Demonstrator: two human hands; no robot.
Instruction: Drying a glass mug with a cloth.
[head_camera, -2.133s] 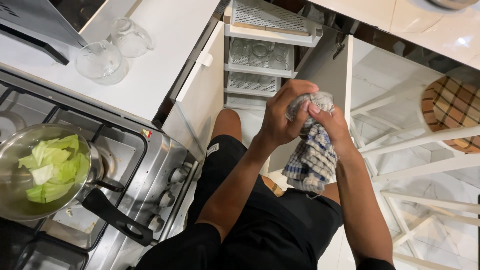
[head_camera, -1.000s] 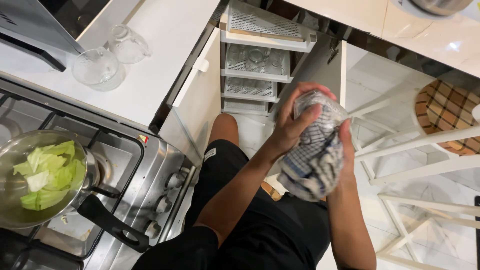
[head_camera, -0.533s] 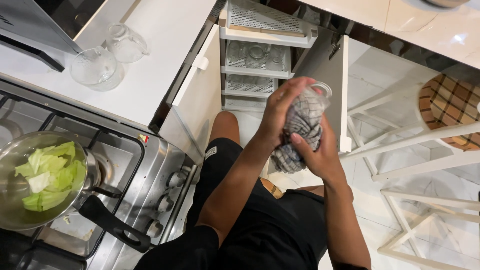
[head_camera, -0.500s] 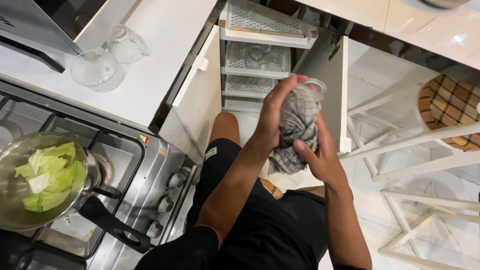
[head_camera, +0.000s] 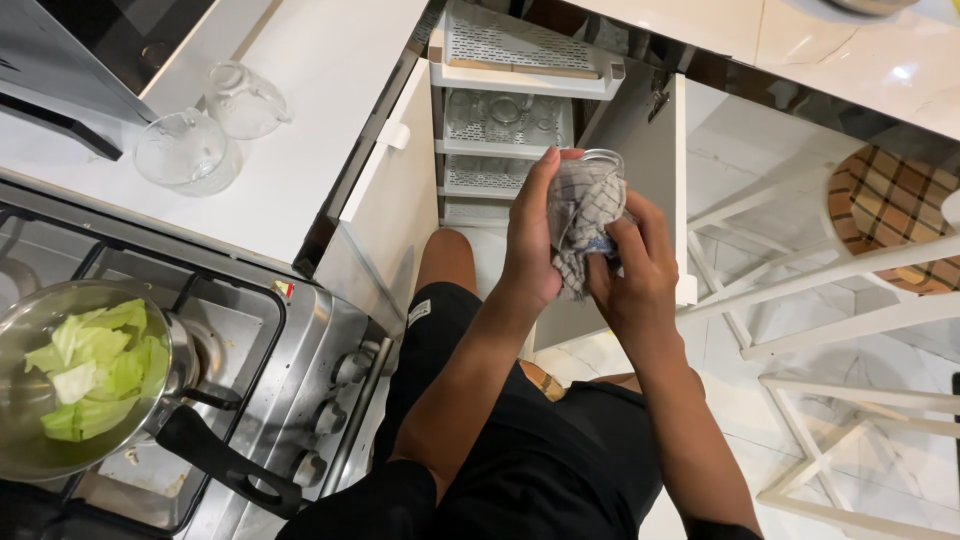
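Observation:
My left hand (head_camera: 530, 240) grips a clear drinking glass (head_camera: 598, 165) from the left side, its rim pointing away from me. A blue-and-white checked cloth (head_camera: 580, 220) is stuffed into and around the glass. My right hand (head_camera: 632, 272) presses the cloth against the glass from the right and below. Both hands are held in front of an open white cabinet (head_camera: 395, 190) with pull-out perforated racks (head_camera: 515, 45).
A steel pan with green cabbage leaves (head_camera: 85, 370) sits on the gas stove (head_camera: 290, 380) at lower left, its black handle pointing toward me. Two glass jugs (head_camera: 185, 150) stand on the white counter (head_camera: 330, 60). White stools, one with a checked cushion (head_camera: 885, 215), stand at right.
The cloth, which hung loose below my hands, is now bunched up into the glass. The hands have turned the glass and lifted it slightly toward the racks.

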